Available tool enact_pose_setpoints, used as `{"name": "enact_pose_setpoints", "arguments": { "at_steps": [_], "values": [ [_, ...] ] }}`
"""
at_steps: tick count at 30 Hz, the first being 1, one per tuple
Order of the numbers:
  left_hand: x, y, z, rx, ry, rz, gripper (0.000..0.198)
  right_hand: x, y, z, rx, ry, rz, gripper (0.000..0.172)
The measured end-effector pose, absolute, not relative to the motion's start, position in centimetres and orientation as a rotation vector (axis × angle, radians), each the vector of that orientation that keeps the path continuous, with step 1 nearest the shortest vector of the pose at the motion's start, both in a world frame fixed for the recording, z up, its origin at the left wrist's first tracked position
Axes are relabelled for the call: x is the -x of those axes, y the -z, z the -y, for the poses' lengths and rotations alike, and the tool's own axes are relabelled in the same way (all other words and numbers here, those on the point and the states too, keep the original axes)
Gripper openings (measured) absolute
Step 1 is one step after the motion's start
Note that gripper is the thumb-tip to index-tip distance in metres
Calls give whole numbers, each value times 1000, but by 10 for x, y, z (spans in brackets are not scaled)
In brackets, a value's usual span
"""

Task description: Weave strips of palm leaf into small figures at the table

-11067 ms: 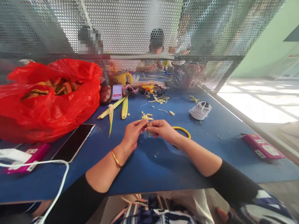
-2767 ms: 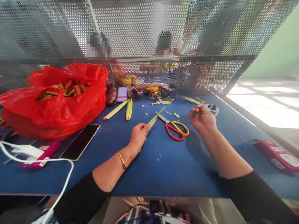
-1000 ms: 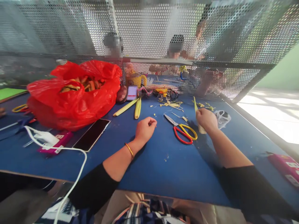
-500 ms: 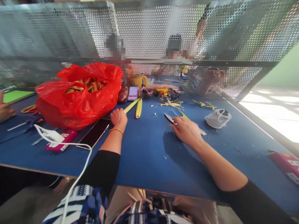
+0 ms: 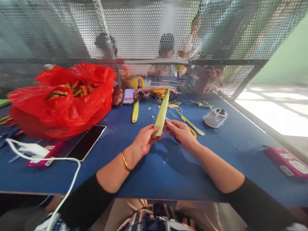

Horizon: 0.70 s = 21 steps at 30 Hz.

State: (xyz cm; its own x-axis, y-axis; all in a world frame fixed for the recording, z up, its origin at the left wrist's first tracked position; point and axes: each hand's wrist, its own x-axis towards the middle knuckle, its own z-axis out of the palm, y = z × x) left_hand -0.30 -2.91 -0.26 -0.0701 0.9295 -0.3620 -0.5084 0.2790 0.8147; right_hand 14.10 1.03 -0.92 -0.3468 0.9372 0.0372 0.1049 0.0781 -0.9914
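Observation:
A pale green, pointed corn husk (image 5: 161, 115) stands tilted upward in my left hand (image 5: 145, 138), the thumb and fingers pinching its broad lower end. My right hand (image 5: 180, 131) is closed around scissors (image 5: 193, 132). Their yellow handle shows by the palm, and a bit of blade shows behind the husk; the rest is hidden by my fingers. The fingertips of my right hand are close beside the husk's base. Another yellowish husk (image 5: 135, 111) lies on the blue table (image 5: 144, 179), and a narrow green strip (image 5: 191, 123) lies beyond my right hand.
A red plastic bag (image 5: 64, 112) full of curled strips stands at the left. In front of it are a phone (image 5: 86, 142), a magenta box (image 5: 47, 155) and a white cable (image 5: 78, 173). A white-wrapped bundle (image 5: 216, 117) sits to the right. A perforated metal screen (image 5: 139, 29) closes the back.
My left hand has picked up one husk from beside the bag and brought it to the middle. My right hand has come left toward it with the scissors, and the view has shifted right.

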Motion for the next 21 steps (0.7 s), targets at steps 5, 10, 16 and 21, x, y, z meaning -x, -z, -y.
{"name": "enact_pose_setpoints", "arguments": {
  "at_steps": [5,10,16,21],
  "values": [
    [-11,16,35,-573,-1224,-1109,12,-140,16,-11,1140,-1445,1465,30],
    [-3,15,29,-501,-1210,-1131,12,-142,16,-14,1208,-1503,1491,12],
    [3,19,25,-458,-1067,-983,8,-146,12,-15,1122,-1712,1358,17],
    [4,20,24,-456,-1077,-967,4,-147,12,-17,1095,-1792,1247,17]
  ]
}}
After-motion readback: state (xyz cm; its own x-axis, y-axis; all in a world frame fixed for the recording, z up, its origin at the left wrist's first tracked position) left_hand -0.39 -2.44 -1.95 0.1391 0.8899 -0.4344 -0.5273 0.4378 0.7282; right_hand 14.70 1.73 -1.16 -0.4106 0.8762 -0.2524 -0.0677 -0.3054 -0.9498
